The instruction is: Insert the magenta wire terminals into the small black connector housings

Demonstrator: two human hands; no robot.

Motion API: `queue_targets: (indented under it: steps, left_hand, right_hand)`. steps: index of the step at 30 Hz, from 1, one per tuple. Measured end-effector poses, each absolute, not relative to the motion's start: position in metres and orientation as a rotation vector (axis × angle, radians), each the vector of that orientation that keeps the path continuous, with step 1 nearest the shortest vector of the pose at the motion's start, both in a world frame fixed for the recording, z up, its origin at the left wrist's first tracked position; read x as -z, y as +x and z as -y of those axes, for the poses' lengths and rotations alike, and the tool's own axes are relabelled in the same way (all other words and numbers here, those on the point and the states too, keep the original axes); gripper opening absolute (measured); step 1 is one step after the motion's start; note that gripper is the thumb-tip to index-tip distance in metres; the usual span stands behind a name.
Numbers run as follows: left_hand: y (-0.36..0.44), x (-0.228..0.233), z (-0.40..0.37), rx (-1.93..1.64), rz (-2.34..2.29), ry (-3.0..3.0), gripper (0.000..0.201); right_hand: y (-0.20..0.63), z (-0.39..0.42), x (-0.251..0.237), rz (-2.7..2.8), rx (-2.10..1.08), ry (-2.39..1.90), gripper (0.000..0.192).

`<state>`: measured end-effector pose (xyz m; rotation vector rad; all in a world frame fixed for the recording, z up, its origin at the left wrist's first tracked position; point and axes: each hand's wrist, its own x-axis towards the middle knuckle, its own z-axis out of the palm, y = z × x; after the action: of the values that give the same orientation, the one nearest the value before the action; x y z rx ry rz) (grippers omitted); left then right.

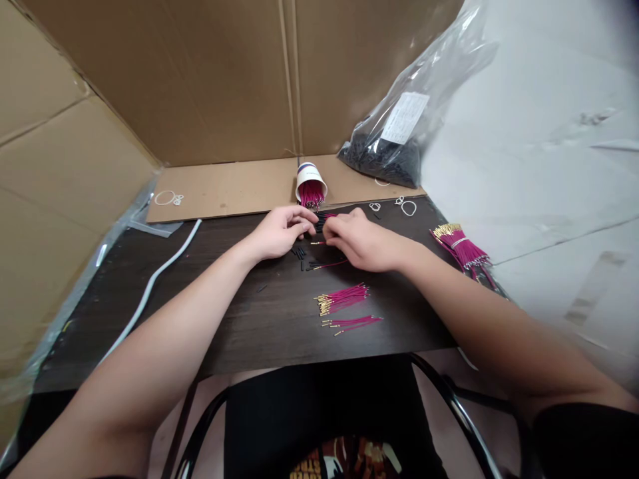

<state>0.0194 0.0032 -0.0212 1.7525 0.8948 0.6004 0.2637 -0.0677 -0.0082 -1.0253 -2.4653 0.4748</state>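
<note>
The wires (pixel 327 243) are short magenta strands with gold tips, and small black sleeves (pixel 299 252) lie among them on the dark table (pixel 239 319). The left hand (pixel 279 231) and right hand (pixel 357 239) meet at the table's middle, fingers curled in a narrow pinch around a black piece and a wire end between them; exactly what each hand grips cannot be told. One loose wire (pixel 329 265) lies just under the right hand. Two small bunches (pixel 344 298) lie nearer the body, well apart from the hands. A tipped cup (pixel 310 185) full of wires lies just beyond the fingers, and a banded bundle (pixel 462 247) rests at the table's right edge. A clear bag (pixel 399 143) of black parts bears a white label, its print too small to read.
</note>
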Motion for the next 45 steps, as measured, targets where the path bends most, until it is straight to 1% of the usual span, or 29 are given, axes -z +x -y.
queue_targets:
  steps: [3,5,7,10,15,19,22,24,28,36,45]
  left_hand:
    - [0.018,0.018,-0.004,-0.618,-0.911,1.699,0.023]
    - [0.018,0.017,-0.004,-0.635,-0.935,1.657,0.024]
    - [0.019,0.016,-0.004,-0.652,-0.957,1.611,0.026]
    - [0.019,0.016,-0.004,-0.652,-0.959,1.538,0.029]
    - [0.018,0.018,-0.006,-0.620,-0.911,1.424,0.029]
    - [0.019,0.016,-0.003,-0.611,-0.902,1.327,0.032]
    - [0.022,0.011,0.001,-0.621,-0.917,1.245,0.033]
    - [0.023,0.009,0.003,-0.628,-0.937,1.216,0.030]
    - [0.024,0.011,0.002,-0.625,-0.933,1.230,0.025]
    - [0.023,0.014,0.001,-0.614,-0.914,1.275,0.023]
    - [0.024,0.010,0.003,-0.596,-0.917,1.302,0.025]
  right_hand:
    - [0.270,0.059,0.012,2.216,-0.574,-0.984,0.004]
    - [0.272,0.054,0.015,2.090,-0.585,-1.000,0.015]
    - [0.272,0.052,0.018,2.047,-0.519,-1.011,0.019]
    - [0.270,0.051,0.021,2.078,-0.394,-0.985,0.015]
    - [0.268,0.050,0.027,2.137,-0.329,-1.042,0.019]
    - [0.268,0.049,0.031,2.161,-0.336,-1.057,0.021]
    - [0.268,0.050,0.032,2.153,-0.361,-1.063,0.017]
    - [0.267,0.050,0.031,2.146,-0.374,-1.058,0.014]
    - [0.267,0.051,0.030,2.148,-0.380,-1.068,0.014]
    - [0.269,0.050,0.029,2.143,-0.359,-1.052,0.015]
    - [0.268,0.051,0.030,2.147,-0.341,-0.993,0.017]
